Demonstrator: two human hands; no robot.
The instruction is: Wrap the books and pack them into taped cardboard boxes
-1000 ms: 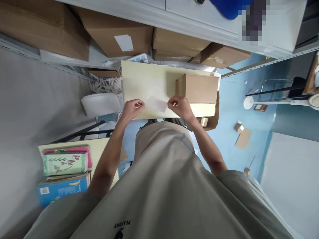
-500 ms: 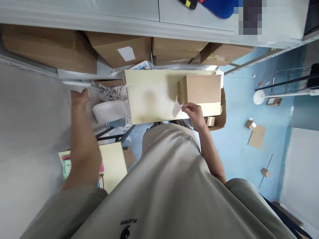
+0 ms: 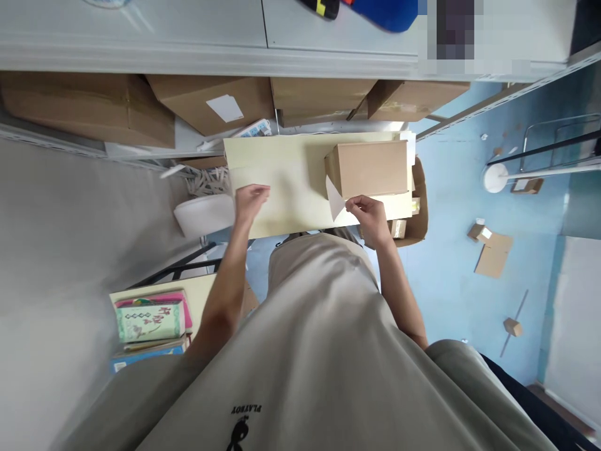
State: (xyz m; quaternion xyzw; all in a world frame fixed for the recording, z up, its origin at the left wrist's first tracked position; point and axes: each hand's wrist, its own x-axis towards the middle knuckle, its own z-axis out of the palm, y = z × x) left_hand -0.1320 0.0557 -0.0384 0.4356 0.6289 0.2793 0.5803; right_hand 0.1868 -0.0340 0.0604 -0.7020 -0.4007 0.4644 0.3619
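A long pale-grey metal shelving unit (image 3: 211, 59) spans the space beyond both hands, bearing a row of large brown cardboard boxes (image 3: 89, 109) on its lower level. Beneath the hands lies a pale-yellow rectangular tabletop (image 3: 282, 156). Just beyond the right hand (image 3: 369, 216), a closed, oblong brown cardboard box (image 3: 373, 169) rests on it. To that hand's right, partly under the tabletop, stands an open brown cardboard carton (image 3: 421, 200). Nearer the wearer than the left hand (image 3: 250, 202) and further left, a stack of green, pink and blue paper-covered books (image 3: 150, 321) lies on another pale-yellow surface.

The left hand is over the tabletop's left end, fingers drawn together and pointing right; whether they pinch anything I cannot tell. The right hand's thumb and fingertips grip the right edge of a small white paper slip (image 3: 335, 199), which stands tilted up between the hands, close to the right one, overlapping the oblong box's near-left corner in view.
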